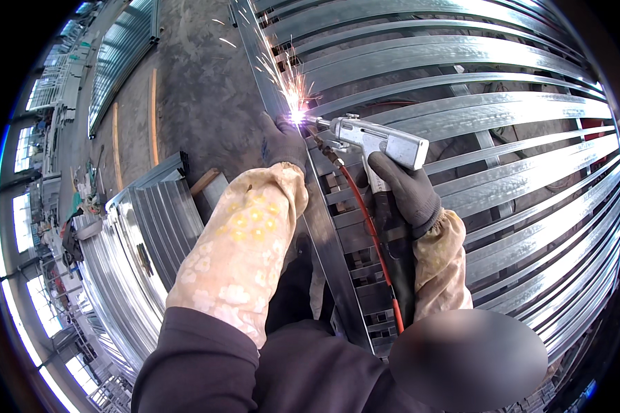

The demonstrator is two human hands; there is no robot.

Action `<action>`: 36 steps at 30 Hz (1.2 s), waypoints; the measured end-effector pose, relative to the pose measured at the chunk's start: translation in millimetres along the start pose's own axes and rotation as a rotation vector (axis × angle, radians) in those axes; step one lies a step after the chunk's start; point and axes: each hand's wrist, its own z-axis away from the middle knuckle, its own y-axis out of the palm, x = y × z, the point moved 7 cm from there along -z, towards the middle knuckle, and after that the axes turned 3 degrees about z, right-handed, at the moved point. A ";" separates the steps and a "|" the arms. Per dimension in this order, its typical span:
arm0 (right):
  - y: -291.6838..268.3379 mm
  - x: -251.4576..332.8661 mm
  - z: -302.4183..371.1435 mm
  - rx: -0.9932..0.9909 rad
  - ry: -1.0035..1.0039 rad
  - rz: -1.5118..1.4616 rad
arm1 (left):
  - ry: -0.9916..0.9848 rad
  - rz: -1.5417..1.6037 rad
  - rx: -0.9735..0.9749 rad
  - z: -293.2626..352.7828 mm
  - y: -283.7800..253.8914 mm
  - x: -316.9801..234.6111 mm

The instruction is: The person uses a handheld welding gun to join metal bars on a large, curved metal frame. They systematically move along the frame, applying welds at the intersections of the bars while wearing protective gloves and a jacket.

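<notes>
My right hand (406, 193), in a dark grey knit glove, is closed round the handle of a silver pistol-shaped welding gun (386, 141). The gun's nozzle points left, with a bright violet-white arc and orange sparks at its tip. Beside the arc, my gloved left hand (286, 146) is closed on the edge of a long steel beam (331, 255); glare and the beam hide part of its fingers. A red hose (362, 206) and a black cable hang from the gun. Pale protective sleeves cover both my forearms.
Long galvanized steel rails (530, 113) lie side by side across the right, joining the beam. Stacked metal profiles (148, 241) stand at the left, with more corrugated stock (124, 51) farther off. Orange strips (153, 117) lie on the dark concrete floor (200, 82). A blurred oval covers the lower right.
</notes>
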 end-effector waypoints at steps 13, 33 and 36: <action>5.3 -4.6 -0.3 0.052 0.018 -0.010 | 0.028 0.015 -0.038 -5.7 -6.0 6.0; 8.9 14.3 16.0 0.079 0.105 -0.025 | 0.048 0.007 -0.083 -10.9 -3.1 13.6; -1.6 -0.8 22.4 -0.030 0.134 -0.034 | 0.079 0.021 -0.108 -14.8 -0.6 13.6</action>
